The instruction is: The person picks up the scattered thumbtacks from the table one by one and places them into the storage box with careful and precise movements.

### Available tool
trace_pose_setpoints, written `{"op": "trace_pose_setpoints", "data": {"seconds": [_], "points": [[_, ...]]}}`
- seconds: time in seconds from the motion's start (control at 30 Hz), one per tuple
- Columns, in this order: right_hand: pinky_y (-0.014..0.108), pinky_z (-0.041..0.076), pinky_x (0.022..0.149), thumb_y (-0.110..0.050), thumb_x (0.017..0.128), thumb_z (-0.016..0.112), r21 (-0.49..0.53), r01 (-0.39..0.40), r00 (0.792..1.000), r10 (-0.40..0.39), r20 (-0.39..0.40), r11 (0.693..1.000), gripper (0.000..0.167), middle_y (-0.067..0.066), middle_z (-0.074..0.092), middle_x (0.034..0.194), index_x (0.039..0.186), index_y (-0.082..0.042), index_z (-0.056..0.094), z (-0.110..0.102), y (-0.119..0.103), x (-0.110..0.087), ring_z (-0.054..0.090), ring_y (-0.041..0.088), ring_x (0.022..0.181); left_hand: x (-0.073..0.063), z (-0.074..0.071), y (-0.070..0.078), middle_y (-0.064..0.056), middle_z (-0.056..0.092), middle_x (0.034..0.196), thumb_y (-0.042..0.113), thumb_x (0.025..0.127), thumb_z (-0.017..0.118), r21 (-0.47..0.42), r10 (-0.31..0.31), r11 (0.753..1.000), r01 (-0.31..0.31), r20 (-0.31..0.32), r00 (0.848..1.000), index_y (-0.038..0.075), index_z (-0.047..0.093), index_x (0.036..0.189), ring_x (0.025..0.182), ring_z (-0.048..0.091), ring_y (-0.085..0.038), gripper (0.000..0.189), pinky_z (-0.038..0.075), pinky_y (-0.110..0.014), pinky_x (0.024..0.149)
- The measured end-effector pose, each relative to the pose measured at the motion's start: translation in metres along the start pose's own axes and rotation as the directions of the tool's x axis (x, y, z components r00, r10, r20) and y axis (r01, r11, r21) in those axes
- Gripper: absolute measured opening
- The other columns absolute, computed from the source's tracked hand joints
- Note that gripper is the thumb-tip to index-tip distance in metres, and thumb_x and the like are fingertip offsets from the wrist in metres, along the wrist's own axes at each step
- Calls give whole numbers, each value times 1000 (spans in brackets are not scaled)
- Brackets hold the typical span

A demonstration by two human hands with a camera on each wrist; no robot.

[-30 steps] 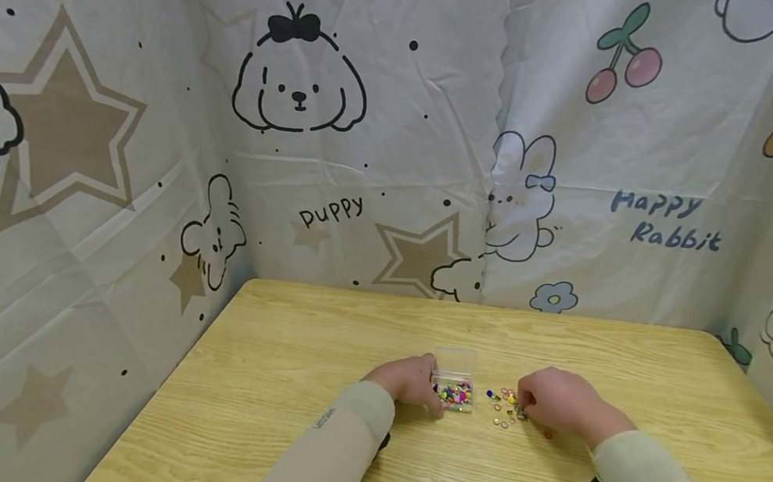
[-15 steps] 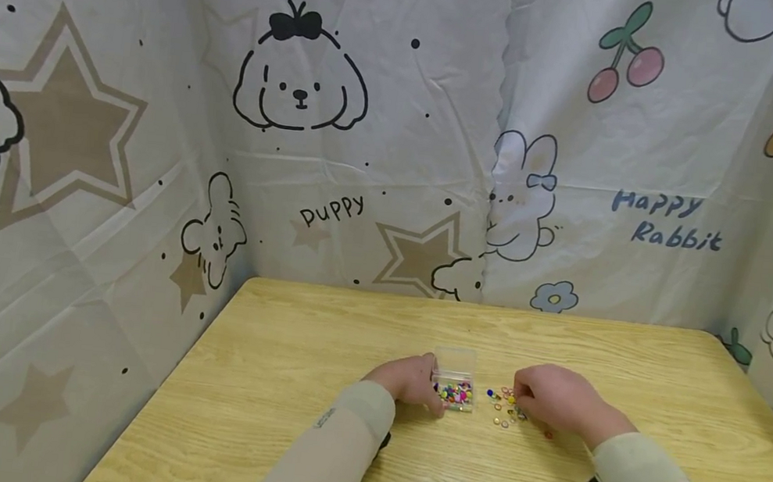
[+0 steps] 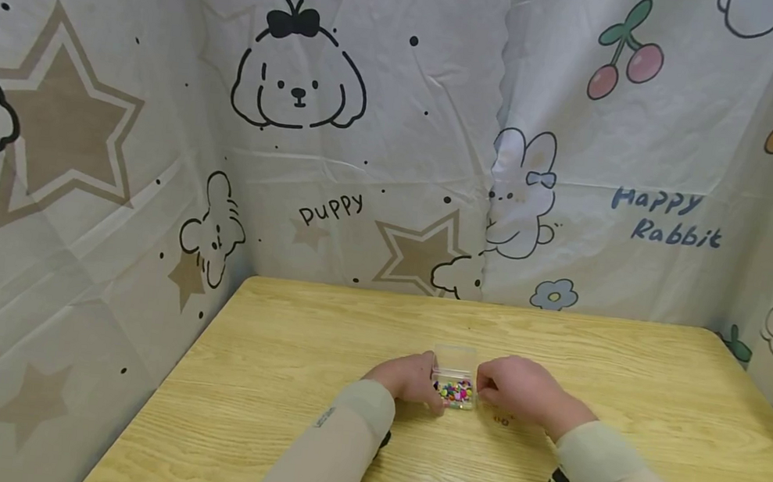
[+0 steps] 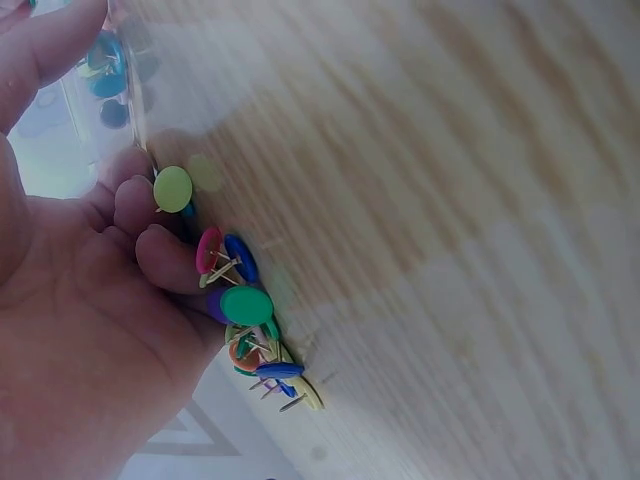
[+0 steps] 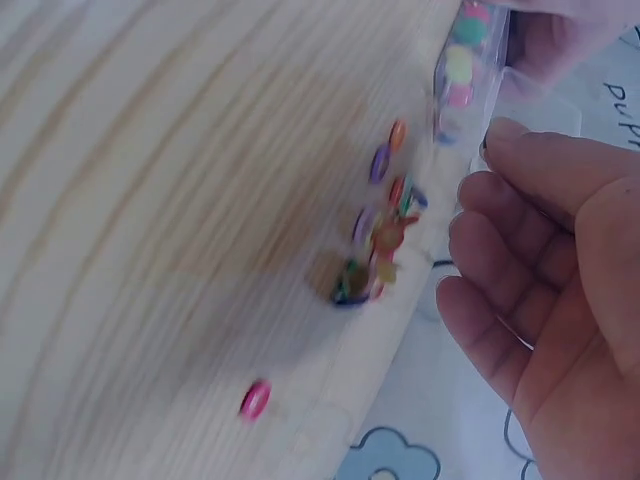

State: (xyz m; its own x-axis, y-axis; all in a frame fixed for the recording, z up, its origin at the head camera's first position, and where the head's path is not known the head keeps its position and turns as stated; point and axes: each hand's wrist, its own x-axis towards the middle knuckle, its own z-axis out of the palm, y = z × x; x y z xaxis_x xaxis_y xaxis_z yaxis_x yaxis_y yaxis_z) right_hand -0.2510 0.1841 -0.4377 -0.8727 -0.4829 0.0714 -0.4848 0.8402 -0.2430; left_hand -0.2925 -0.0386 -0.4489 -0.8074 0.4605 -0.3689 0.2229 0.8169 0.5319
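Risk of spilling thumbtacks (image 3: 457, 392) from clear box (image 3: 454, 373), gripped by left fingers (image 4: 168, 262) well inside tabletop's (image 3: 321, 324) far edge, if nudged by right fingers (image 5: 487, 250), curled, contents unclear.

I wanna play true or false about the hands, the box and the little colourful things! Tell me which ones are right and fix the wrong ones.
1. The left hand holds the box. True.
2. The box is closed. False: its lid is open.
3. Tacks lie on the table by the left hand. True.
4. Both hands are on the same side of the box. False: the right hand is on the other side from the left.
5. Everything in the box is black. False: the pieces have many colours.
6. The box is see-through. True.
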Motion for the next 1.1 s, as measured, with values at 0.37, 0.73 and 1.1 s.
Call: {"op": "trace_pose_setpoints", "data": {"seconds": [0.37, 0.73, 1.1], "points": [[30, 44, 61, -17, 92, 74, -22, 55, 998, -55, 8, 998, 20, -18, 55, 70, 77, -26, 63, 7, -13, 13, 47, 5, 61, 1, 0, 0, -3, 56, 91, 31, 78, 86, 17, 4, 1000, -4, -4, 1000, 15, 50, 107, 77, 49, -19, 48, 41, -35, 69], [31, 45, 59, -18, 90, 75, -89, 48, 999, -47, 15, 995, 22, -15, 54, 69, 75, -25, 62, 14, -13, 17, 47, 7, 61, 2, 0, 1, -3, 55, 89, 31, 78, 86, 20, -3, 1000, 4, -6, 1000, 15, 50, 105, 76, 48, -18, 48, 41, -35, 67], [31, 46, 63, -13, 89, 72, -36, 23, 1000, -23, 10, 999, 16, -16, 58, 74, 81, -25, 65, 9, -12, 15, 49, 6, 64, 3, 1, -1, -3, 55, 90, 31, 77, 86, 25, -7, 1000, 7, -11, 1000, 16, 49, 105, 77, 49, -19, 48, 41, -35, 69]]}}
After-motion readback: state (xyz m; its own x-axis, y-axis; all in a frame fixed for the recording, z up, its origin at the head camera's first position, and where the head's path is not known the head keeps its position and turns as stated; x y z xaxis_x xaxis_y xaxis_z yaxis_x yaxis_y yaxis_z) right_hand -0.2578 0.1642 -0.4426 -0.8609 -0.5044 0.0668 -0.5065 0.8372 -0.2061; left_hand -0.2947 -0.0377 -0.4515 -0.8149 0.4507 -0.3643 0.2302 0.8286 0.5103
